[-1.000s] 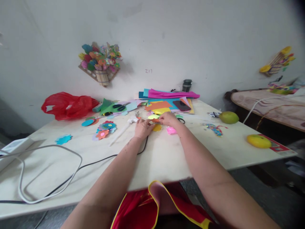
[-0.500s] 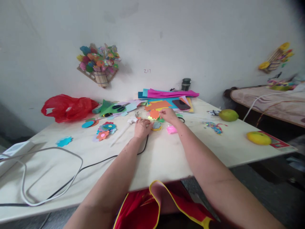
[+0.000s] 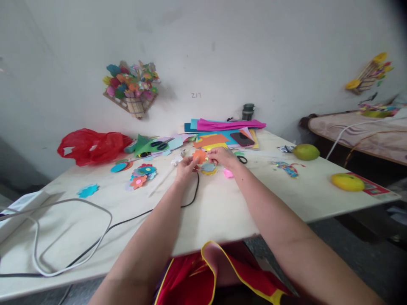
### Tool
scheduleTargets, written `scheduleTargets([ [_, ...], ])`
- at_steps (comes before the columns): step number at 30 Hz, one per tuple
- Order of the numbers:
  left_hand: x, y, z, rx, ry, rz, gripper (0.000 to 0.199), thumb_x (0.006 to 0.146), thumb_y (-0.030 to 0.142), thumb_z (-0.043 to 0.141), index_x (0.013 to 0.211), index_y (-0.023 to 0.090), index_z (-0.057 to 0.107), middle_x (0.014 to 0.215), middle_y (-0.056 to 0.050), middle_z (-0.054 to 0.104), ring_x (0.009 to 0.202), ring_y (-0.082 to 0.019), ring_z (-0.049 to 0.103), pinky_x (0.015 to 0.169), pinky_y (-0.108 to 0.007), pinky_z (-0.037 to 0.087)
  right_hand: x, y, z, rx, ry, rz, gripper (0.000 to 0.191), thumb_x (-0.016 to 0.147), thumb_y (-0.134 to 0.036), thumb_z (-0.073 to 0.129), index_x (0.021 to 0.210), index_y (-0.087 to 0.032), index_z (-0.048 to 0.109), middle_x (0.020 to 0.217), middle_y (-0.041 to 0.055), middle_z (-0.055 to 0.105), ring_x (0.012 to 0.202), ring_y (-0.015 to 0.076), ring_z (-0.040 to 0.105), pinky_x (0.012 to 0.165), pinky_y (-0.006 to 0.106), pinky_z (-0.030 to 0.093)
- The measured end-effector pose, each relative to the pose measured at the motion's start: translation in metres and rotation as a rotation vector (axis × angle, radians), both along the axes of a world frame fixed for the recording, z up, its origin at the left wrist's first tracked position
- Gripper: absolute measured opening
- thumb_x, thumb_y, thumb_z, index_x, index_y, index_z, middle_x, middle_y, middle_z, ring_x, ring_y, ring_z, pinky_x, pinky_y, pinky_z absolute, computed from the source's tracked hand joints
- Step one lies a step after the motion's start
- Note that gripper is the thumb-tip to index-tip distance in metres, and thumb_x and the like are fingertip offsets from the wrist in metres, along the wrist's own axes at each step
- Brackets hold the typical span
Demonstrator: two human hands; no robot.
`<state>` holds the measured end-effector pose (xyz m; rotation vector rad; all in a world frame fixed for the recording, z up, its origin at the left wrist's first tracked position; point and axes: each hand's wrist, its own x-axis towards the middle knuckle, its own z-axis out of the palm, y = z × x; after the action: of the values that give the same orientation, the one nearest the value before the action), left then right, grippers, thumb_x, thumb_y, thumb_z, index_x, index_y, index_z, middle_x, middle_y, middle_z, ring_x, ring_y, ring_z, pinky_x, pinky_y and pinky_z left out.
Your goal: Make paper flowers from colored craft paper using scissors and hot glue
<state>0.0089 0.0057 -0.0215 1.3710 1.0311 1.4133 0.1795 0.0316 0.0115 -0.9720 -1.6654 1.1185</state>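
An orange paper flower (image 3: 199, 156) is held up over the middle of the table. My left hand (image 3: 187, 169) pinches its left edge between thumb and fingers. At the right edge of the flower, the fingers of my right hand (image 3: 222, 156) are closed, and a tiny yellowish bit shows by their tips. Just below, a stack of yellow and grey-blue paper cutouts (image 3: 208, 169) lies on the table. A white glue gun (image 3: 176, 161) with a clear stick lies left of my left hand. Beneath my right wrist is a bright pink item (image 3: 228, 173).
Layered paper flowers (image 3: 142, 176), a blue cutout (image 3: 88, 190) and a red plastic bag (image 3: 93, 146) lie to the left. Black scissors (image 3: 161, 144), coloured sheets (image 3: 213, 139) and a phone (image 3: 242, 139) are behind. Cables (image 3: 110, 226) cross the front left; two fruits (image 3: 347, 182) sit right.
My left hand has lifted off the table and taken the orange flower's left edge. The flower and my right hand have come slightly left and nearer to me.
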Motion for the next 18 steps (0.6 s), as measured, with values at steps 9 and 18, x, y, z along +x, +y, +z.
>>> scheduleTargets([
  [9, -0.003, -0.001, -0.002, -0.014, -0.035, -0.023, 0.038, 0.057, 0.048, 0.072, 0.063, 0.014, 0.057, 0.055, -0.001, 0.058, 0.052, -0.013, 0.056, 0.054, -0.025, 0.047, -0.007, -0.003, -0.005, 0.026, -0.192, 0.015, 0.019, 0.071, -0.024, 0.052, 0.055, -0.014, 0.053, 0.051, -0.0032, 0.053, 0.042, 0.0045, 0.038, 0.043, 0.016, 0.033],
  [18, -0.005, 0.002, -0.005, -0.023, -0.073, -0.003, 0.036, 0.062, 0.044, 0.070, 0.075, 0.013, 0.058, 0.062, -0.003, 0.064, 0.057, -0.014, 0.061, 0.055, -0.024, 0.048, -0.015, -0.001, -0.008, 0.013, -0.120, -0.102, 0.016, 0.072, -0.020, 0.051, 0.057, -0.015, 0.052, 0.050, -0.0034, 0.052, 0.039, 0.0053, 0.038, 0.040, 0.018, 0.032],
])
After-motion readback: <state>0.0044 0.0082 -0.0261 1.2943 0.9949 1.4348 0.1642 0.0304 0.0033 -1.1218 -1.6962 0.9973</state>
